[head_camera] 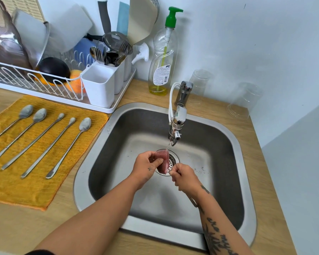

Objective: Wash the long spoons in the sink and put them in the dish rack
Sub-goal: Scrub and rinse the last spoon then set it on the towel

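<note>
Our left hand [145,167] pinches the pink sponge [162,161] under the tap [175,133]; our right hand [184,178] pinches a spoon [193,201], which could slip into the sink [118,144] when wet

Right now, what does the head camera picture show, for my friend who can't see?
Two hands hold a pink mesh scrubber under running water over the sink drain. Five dirty long spoons lie on an orange cloth, beside a full dish rack.
</note>
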